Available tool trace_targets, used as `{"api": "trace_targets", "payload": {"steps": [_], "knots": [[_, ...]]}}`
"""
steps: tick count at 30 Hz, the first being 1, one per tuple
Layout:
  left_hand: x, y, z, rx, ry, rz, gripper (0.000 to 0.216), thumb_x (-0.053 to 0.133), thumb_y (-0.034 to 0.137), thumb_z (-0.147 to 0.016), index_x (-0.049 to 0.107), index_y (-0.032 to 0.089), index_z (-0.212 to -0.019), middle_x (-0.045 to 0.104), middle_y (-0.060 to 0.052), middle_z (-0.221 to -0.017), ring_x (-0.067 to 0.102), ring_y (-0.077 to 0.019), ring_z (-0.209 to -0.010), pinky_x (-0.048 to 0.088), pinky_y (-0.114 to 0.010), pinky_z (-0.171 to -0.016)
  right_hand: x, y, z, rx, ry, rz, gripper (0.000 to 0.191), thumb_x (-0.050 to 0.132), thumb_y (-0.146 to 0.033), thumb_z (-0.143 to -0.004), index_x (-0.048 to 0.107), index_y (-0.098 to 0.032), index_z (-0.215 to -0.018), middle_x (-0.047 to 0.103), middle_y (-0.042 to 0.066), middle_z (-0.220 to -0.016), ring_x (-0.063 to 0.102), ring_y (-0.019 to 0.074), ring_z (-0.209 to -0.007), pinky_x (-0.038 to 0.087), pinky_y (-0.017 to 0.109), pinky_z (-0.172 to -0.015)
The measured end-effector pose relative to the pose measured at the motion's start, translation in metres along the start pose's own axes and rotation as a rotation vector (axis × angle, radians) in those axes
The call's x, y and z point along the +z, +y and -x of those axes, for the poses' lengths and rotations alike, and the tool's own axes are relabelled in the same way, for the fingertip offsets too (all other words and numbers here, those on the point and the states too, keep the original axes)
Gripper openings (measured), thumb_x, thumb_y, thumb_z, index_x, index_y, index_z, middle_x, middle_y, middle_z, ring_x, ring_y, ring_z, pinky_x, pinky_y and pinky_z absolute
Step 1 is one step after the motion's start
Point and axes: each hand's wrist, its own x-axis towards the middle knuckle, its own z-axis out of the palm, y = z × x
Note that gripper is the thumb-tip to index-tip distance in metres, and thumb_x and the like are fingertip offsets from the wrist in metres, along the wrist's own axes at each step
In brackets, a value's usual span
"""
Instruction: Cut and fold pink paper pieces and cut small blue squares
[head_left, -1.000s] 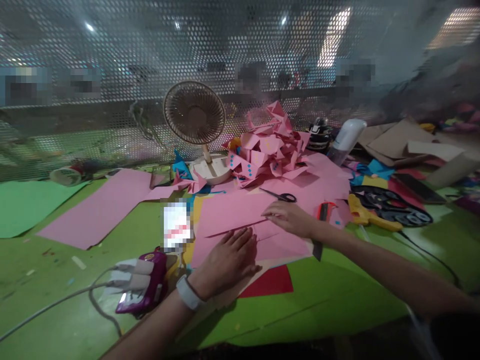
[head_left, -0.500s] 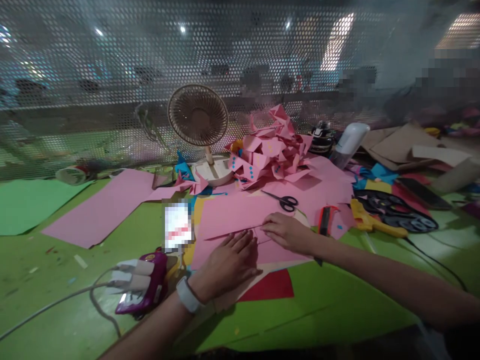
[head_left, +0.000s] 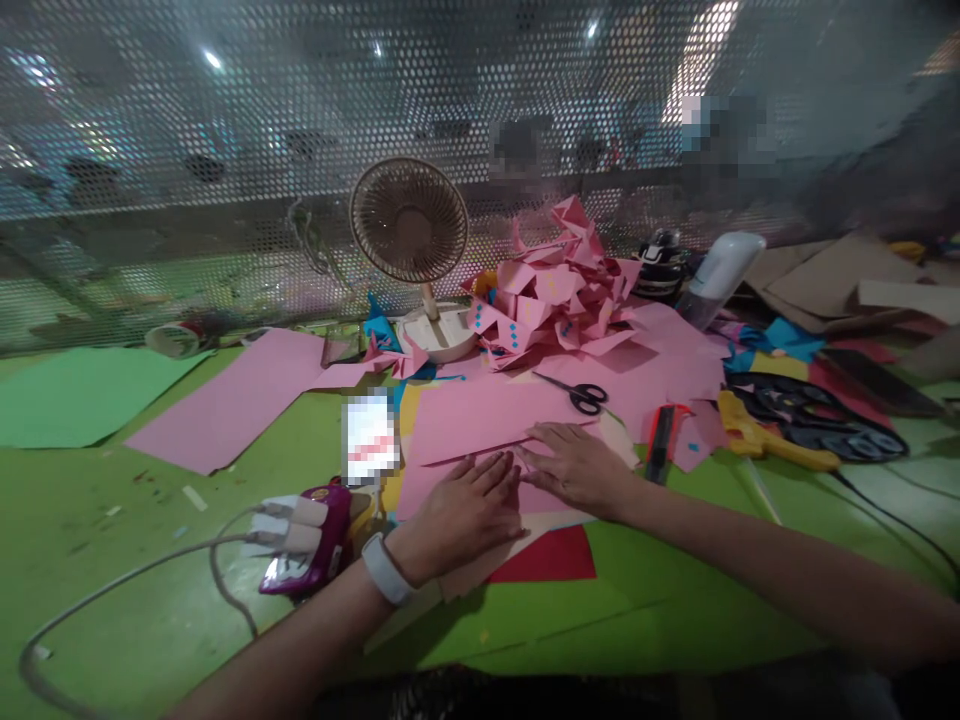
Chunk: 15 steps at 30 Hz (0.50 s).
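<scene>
Watching remotely, I see the left hand (head_left: pixel 465 515) and right hand (head_left: pixel 576 468) resting with fingers opened out, apparently gripping nothing, on pink paper (head_left: pixel 480 412) layered over the counter (head_left: pixel 645 585). Uneven pressure could skew its edges, and a forward push could knock the nearby scissors (head_left: pixel 582 398).

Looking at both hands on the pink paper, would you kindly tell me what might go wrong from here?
The left hand and right hand rest on overlapping pink sheets, so a layer might slip or crease. The scissors lie just beyond the right hand, so a forward sweep could knock them. The folded pink pieces are heaped beside the fan, so a bump or breeze might topple some.
</scene>
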Motion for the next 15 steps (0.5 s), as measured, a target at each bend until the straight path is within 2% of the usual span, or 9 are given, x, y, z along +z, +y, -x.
{"api": "trace_targets", "payload": {"steps": [6, 10, 12, 15], "knots": [[-0.007, -0.004, 0.02, -0.006, -0.068, 0.006, 0.061, 0.028, 0.056, -0.089, 0.033, 0.018, -0.136, 0.031, -0.011, -0.144, 0.03, -0.023, -0.131, 0.025, -0.041, -0.106, 0.0, 0.002, 0.0, 0.011, -0.002, -0.054, 0.042, 0.034, -0.045, -0.092, 0.059, -0.021, -0.116, 0.05, 0.014, -0.129, 0.041, 0.029, -0.121, 0.037, 0.045, -0.093], [-0.013, -0.002, 0.024, -0.02, -0.062, 0.014, 0.06, 0.031, 0.055, -0.089, 0.033, 0.016, -0.136, 0.034, -0.011, -0.142, 0.033, -0.0225, -0.129, 0.027, -0.039, -0.105, -0.014, 0.012, -0.01, 0.033, -0.006, -0.291, 0.037, 0.04, -0.042, -0.091, 0.061, -0.021, -0.112, 0.054, 0.012, -0.125, 0.046, 0.0243, -0.116, 0.036, 0.04, -0.095], [-0.013, 0.0, 0.023, -0.028, -0.045, 0.013, 0.06, 0.033, 0.055, -0.089, 0.035, 0.016, -0.134, 0.036, -0.012, -0.141, 0.035, -0.0225, -0.129, 0.028, -0.039, -0.105, -0.025, 0.015, -0.018, 0.198, -0.03, -0.451, 0.033, 0.045, -0.038, -0.088, 0.062, -0.017, -0.107, 0.059, 0.012, -0.117, 0.049, 0.0225, -0.112, 0.037, 0.036, -0.094], [-0.011, 0.001, 0.02, -0.035, -0.019, 0.014, 0.059, 0.034, 0.055, -0.088, 0.04, 0.015, -0.131, 0.039, -0.013, -0.14, 0.037, -0.0231, -0.127, 0.028, -0.04, -0.105, -0.031, 0.01, -0.032, 0.465, -0.25, -0.668, 0.03, 0.053, -0.04, -0.081, 0.066, -0.013, -0.083, 0.068, 0.011, -0.085, 0.062, 0.021, -0.084, 0.047, 0.03, -0.074]]}}
